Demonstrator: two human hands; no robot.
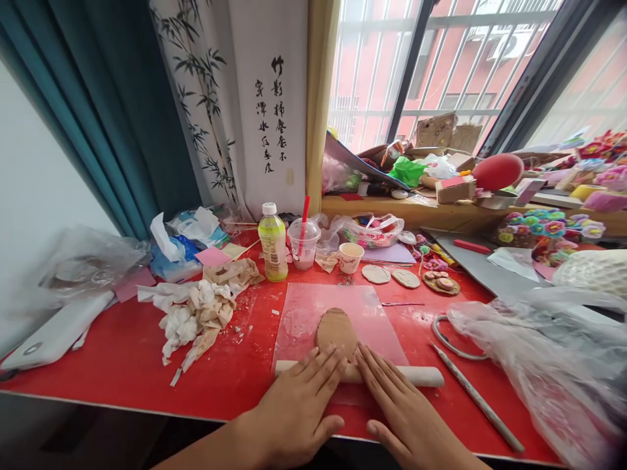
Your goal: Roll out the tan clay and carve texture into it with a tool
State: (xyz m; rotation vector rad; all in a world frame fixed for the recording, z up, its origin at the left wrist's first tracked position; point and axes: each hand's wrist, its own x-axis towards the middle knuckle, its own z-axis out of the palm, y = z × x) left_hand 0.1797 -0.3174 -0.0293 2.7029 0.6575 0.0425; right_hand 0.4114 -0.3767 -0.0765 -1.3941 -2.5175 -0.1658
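Observation:
Both hands lie flat on a pale rolling pin [424, 376], palms down with the fingers stretched forward. My left hand [304, 401] presses its left half, and my right hand [394, 401] presses the right half. The two sets of fingertips nearly meet in the middle. Just beyond the fingertips is a flat brown oval slab [336, 329]; whether it is clay or cardboard I cannot tell. Its near end is partly hidden by the fingers and the pin. Under it all lies a clear plastic sheet [382, 320] on the red tabletop [235, 385].
Crumpled tissues [198, 313] lie to the left. Behind the sheet stand a drink bottle [273, 245], a plastic cup [302, 245] with a red straw and a paper cup [350, 258]. Flat pale ovals [376, 274] rest nearby. Rightward are a thin stick [477, 398] and plastic bags [529, 365].

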